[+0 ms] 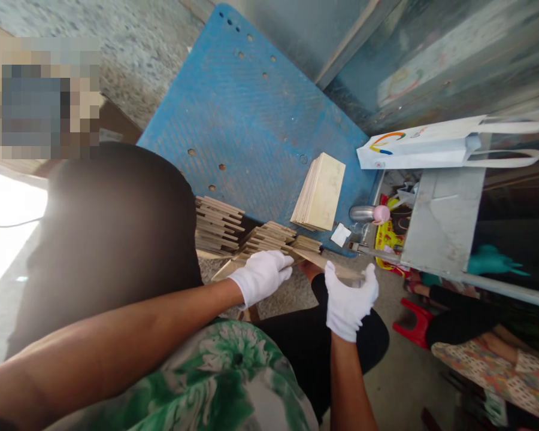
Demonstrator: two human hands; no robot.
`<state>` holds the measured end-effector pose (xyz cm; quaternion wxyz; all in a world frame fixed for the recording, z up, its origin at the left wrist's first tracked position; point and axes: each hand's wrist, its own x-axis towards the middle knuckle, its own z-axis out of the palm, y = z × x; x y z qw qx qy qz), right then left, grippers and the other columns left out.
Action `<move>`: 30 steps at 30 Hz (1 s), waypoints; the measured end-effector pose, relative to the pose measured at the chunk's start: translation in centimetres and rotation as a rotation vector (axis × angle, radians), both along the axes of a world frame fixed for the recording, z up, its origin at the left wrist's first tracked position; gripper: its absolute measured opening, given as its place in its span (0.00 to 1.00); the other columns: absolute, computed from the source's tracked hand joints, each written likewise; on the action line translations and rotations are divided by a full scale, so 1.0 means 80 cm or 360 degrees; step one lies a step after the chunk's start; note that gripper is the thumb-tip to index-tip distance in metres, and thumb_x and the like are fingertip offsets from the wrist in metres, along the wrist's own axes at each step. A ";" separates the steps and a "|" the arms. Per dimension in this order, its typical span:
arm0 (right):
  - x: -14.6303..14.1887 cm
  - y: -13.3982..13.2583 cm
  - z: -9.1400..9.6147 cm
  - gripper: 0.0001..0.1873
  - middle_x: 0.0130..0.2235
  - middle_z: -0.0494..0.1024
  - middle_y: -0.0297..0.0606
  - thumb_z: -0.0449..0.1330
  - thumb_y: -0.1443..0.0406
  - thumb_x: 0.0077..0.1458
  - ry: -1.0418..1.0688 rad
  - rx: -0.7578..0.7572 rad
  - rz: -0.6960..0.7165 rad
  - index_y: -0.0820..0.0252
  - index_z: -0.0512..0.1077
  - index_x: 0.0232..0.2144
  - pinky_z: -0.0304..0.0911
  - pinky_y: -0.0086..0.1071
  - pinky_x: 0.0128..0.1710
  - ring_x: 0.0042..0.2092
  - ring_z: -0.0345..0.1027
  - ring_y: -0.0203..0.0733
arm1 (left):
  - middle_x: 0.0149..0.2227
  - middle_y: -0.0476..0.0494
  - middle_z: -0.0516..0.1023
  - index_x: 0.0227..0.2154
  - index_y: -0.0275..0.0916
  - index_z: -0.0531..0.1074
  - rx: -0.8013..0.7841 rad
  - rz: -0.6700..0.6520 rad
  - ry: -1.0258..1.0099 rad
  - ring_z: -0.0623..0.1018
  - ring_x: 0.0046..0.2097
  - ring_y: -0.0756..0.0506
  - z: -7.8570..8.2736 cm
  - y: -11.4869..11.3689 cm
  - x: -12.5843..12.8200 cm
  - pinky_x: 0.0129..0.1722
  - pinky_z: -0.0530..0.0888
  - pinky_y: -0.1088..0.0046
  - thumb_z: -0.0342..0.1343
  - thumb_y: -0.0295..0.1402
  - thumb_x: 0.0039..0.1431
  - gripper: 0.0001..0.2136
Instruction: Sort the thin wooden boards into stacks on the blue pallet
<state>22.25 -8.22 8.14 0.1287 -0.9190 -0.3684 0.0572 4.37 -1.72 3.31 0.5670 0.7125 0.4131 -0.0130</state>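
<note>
Both my hands wear white gloves. My left hand (261,275) lies with its fingers stretched flat over a thin wooden board (314,258) held over my lap. My right hand (349,299) grips the right end of that same board, fingers curled round its edge. Just beyond the board, stacks of similar thin wooden pieces (218,224) rest at the near edge of a blue platform (247,120). A neat pile of pale boards (321,191) stands farther right on the platform.
A white paper bag (426,146) rests on a grey metal bench (440,221) at right. A metal flask with a pink cap (371,214) lies beside the platform. A red stool (415,326) and another person's legs (476,335) are at lower right. A dark shape (112,239) fills the left.
</note>
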 end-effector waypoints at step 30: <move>-0.062 -0.013 -0.042 0.66 0.62 0.57 0.60 0.71 0.51 0.29 0.0585 -0.0397 0.0257 0.67 0.46 0.66 0.57 0.54 0.57 0.61 0.56 0.64 | 0.32 0.46 0.81 0.35 0.34 0.79 -0.0969 0.0707 -0.0549 0.78 0.35 0.46 -0.008 0.013 0.002 0.39 0.74 0.72 0.57 0.31 0.51 0.11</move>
